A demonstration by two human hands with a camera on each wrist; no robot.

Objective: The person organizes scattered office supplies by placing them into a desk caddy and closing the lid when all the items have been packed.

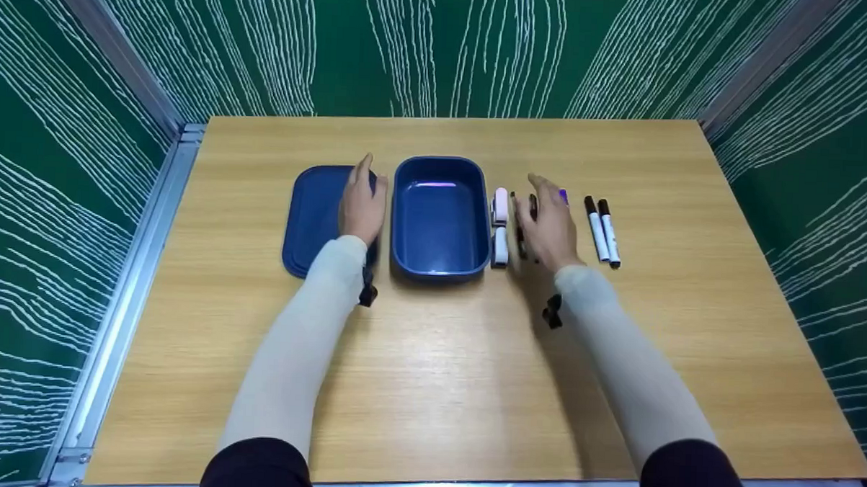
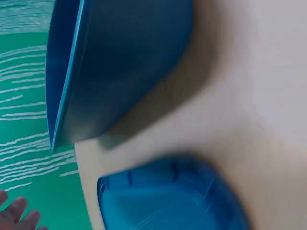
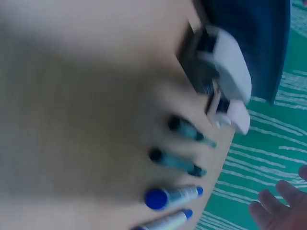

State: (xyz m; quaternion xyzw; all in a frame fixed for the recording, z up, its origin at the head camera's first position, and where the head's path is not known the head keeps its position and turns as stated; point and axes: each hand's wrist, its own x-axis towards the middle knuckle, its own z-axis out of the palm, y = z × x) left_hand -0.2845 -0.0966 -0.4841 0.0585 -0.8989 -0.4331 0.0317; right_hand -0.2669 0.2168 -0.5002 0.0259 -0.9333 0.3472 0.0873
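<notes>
Blue box [image 1: 441, 229] between left hand [image 1: 363, 206], right hand [image 1: 552, 224]; long axis front-to-back

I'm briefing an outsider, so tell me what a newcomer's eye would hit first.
Probably the open blue box, near the middle of the table, with the flat blue lid to its left. Next, the green walls streaked white, behind and beside the table. Then the left hand over the lid and the right hand over some pens.
</notes>
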